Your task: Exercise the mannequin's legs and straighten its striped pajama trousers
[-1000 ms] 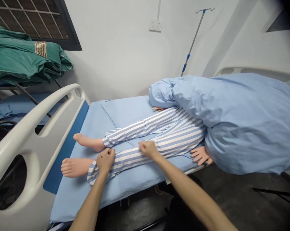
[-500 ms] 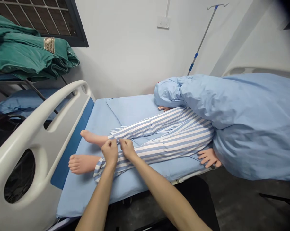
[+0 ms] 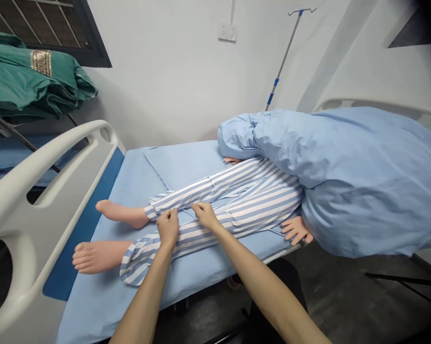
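Observation:
A manikin in blue-and-white striped pyjama trousers (image 3: 261, 210) lies on the bed, both bare feet toward the footboard. My left hand (image 3: 168, 227) is closed in a fist on the far trouser leg, above its hem. Further up the same leg, my right hand (image 3: 204, 213) pinches the inner edge of the cloth. The near foot (image 3: 99, 256) and the far foot (image 3: 122, 213) stick out of the trouser ends. A manikin's hand (image 3: 297, 230) rests by the near hip. A blue quilt (image 3: 358, 181) hides the upper body.
The white footboard (image 3: 68, 160) with a blue panel stands at the left. A blue sheet (image 3: 186, 160) covers the mattress. Behind the bed are an IV pole (image 3: 285, 57) and a wall socket (image 3: 227, 32). Green folded cloth (image 3: 57, 86) lies on a rack at the far left.
Both hands have moved up the far leg, away from the ankle, and stand slightly further apart. The far trouser hem is now uncovered. My view has shifted a little to the right.

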The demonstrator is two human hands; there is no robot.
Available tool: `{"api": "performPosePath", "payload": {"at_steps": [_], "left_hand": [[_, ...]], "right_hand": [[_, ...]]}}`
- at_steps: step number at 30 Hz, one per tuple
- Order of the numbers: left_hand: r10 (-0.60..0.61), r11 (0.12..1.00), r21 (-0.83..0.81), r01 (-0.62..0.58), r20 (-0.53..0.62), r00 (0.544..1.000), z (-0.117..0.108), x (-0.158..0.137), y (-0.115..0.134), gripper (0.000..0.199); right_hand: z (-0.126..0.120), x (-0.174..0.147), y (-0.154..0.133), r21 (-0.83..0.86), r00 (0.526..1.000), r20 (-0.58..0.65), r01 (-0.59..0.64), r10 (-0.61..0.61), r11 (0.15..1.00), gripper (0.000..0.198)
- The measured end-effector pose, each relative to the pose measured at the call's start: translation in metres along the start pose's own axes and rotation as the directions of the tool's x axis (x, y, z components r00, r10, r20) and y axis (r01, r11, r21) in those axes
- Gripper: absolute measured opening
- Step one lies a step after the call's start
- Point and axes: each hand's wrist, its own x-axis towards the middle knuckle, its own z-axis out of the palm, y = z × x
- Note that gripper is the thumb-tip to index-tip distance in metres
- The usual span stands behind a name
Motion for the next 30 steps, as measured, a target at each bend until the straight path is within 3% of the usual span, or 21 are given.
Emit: {"api": "performPosePath", "payload": {"at_steps": [3, 5, 9, 12, 16, 19, 25, 30], "left_hand": [[0.044, 0.995, -0.098, -0.035, 0.089, 0.995, 0.026, -0.011, 0.021, 0.032], [0.048, 0.993, -0.117, -0.033, 0.133, 0.99, 0.041, -0.02, 0.026, 0.032], [0.031, 0.997, -0.074, -0.025, 0.078, 0.996, 0.056, -0.026, 0.026, 0.031], [0.024, 0.996, -0.092, -0.02, 0.043, 0.999, 0.073, -0.025, 0.039, 0.029], [0.065, 0.989, -0.137, -0.046, 0.138, 0.988, 0.118, -0.042, 0.065, 0.028], [0.079, 0.993, -0.105, -0.06, 0.189, 0.979, 0.146, -0.061, 0.071, 0.029], [0.094, 0.993, -0.095, -0.076, 0.2, 0.975, 0.17, -0.068, 0.081, 0.031], [0.16, 0.985, -0.104, -0.137, 0.262, 0.952, 0.202, -0.083, 0.093, 0.029]], "right_hand": [[-0.005, 0.007, 0.0, 0.13, 0.995, -0.057, -0.068, 0.076, 0.989, 0.04], [-0.021, 0.011, -0.006, 0.163, 0.992, -0.093, -0.068, 0.084, 0.984, 0.04], [-0.077, 0.009, -0.01, 0.039, 0.991, -0.129, 0.028, -0.023, 0.999, 0.043], [-0.109, 0.002, 0.003, -0.036, 0.979, -0.203, 0.003, -0.01, 0.999, 0.042], [-0.122, 0.001, 0.015, 0.087, 0.985, -0.157, -0.065, 0.078, 0.994, 0.041], [-0.138, 0.006, 0.011, 0.143, 0.981, -0.178, -0.051, 0.076, 0.988, 0.041], [-0.195, 0.004, 0.021, 0.065, 0.949, -0.315, -0.014, 0.034, 0.998, 0.044], [-0.212, 0.004, 0.025, 0.223, 0.935, -0.331, -0.053, 0.126, 0.973, 0.042]]}}
